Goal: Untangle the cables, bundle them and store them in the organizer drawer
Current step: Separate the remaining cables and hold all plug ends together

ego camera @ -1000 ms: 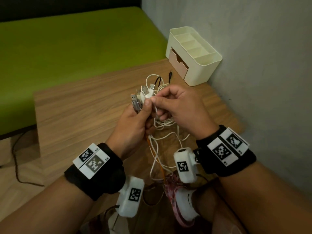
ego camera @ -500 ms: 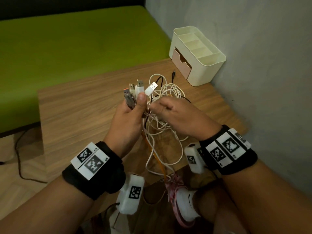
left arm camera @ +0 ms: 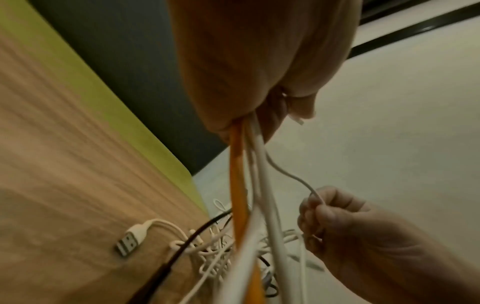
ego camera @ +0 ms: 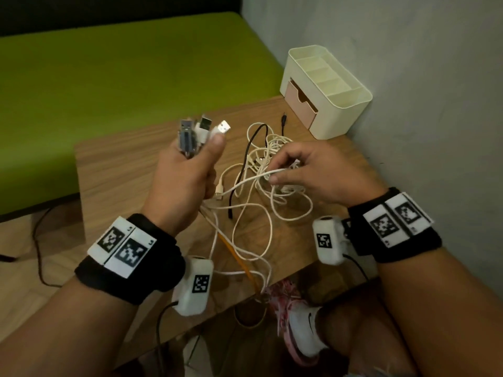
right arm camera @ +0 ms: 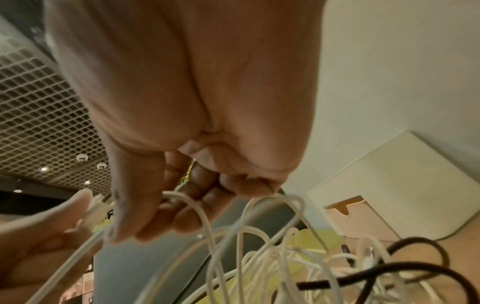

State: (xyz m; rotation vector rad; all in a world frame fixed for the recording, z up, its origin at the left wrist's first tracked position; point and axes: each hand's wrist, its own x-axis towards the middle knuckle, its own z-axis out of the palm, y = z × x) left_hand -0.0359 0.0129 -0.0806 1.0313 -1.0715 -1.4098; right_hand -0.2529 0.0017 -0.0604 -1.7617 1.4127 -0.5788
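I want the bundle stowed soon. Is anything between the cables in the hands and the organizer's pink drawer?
No object blocks the wooden tabletop up to the cream plastic organizer. Its pink drawer looks barely open, and the white cables are tangled with a black cable.

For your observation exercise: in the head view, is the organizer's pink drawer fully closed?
No, the pink drawer juts out from the front of the cream organizer, so it stands partly open.
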